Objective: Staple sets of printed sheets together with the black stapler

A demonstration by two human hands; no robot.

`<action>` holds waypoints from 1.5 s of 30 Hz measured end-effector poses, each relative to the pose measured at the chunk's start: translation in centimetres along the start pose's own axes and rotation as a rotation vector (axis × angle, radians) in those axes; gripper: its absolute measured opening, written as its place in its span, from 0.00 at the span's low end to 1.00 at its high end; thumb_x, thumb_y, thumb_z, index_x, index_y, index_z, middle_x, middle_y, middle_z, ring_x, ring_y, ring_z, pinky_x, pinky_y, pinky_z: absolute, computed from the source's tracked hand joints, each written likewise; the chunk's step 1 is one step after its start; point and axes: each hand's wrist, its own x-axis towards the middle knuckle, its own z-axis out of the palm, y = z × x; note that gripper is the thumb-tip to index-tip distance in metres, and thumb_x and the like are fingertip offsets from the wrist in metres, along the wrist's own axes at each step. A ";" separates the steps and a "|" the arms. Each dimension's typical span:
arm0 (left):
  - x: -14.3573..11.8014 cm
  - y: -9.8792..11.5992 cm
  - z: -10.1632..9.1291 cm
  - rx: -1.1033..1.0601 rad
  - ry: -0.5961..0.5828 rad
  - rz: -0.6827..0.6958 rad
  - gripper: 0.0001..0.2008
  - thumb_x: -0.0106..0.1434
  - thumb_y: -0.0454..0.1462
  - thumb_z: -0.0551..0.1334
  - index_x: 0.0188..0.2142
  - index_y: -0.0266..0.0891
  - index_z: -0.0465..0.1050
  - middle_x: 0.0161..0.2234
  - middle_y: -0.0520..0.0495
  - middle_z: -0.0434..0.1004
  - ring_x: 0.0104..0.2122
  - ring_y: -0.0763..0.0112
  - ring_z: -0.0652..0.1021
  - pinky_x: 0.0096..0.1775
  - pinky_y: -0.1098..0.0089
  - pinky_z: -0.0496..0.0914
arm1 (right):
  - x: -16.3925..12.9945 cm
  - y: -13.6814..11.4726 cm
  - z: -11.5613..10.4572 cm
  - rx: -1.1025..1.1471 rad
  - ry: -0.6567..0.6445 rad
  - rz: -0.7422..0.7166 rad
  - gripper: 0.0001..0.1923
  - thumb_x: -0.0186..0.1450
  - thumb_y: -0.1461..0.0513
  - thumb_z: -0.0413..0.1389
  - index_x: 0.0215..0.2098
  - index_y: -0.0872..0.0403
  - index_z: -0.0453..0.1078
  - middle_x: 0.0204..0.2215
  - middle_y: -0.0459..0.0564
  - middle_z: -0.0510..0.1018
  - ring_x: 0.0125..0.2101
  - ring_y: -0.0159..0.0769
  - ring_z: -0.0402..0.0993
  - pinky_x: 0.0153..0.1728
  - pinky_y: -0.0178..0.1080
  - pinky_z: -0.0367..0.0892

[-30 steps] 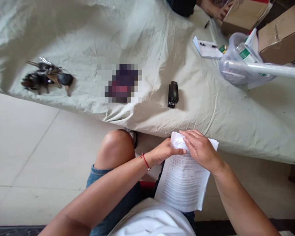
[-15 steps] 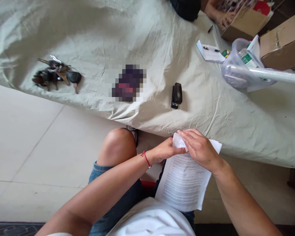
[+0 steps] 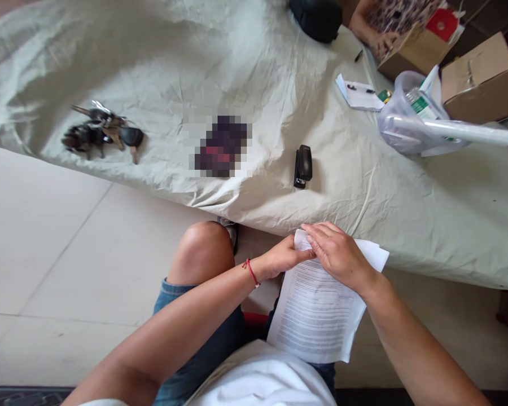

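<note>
Pale tiled floor (image 3: 46,248) beneath a desk (image 3: 449,225) draped in wrinkled light-green cloth, under soft daylight

printed sheets (image 3: 317,310) | white, stacked | on lap | top corner curled, pinched

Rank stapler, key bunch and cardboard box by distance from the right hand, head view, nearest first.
From the right hand:
1. Stapler, on the sheet just beyond the hand, slightly left.
2. Cardboard box, far right corner.
3. Key bunch, far left on the sheet.
</note>
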 end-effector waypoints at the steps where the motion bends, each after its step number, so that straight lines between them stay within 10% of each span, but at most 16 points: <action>1: 0.1 -0.1 0.0 0.021 0.002 -0.001 0.15 0.59 0.46 0.72 0.38 0.37 0.78 0.35 0.48 0.80 0.38 0.65 0.77 0.44 0.66 0.70 | 0.0 -0.1 0.0 -0.013 -0.012 -0.008 0.19 0.76 0.63 0.46 0.60 0.58 0.70 0.49 0.58 0.81 0.51 0.48 0.76 0.51 0.52 0.75; 45: -1.9 -0.1 -1.9 0.102 0.042 -0.048 0.22 0.60 0.52 0.70 0.38 0.33 0.81 0.34 0.43 0.82 0.37 0.59 0.80 0.41 0.64 0.72 | -3.7 5.6 -0.5 0.017 -0.046 0.182 0.17 0.76 0.58 0.44 0.51 0.50 0.74 0.42 0.52 0.82 0.42 0.42 0.80 0.44 0.44 0.75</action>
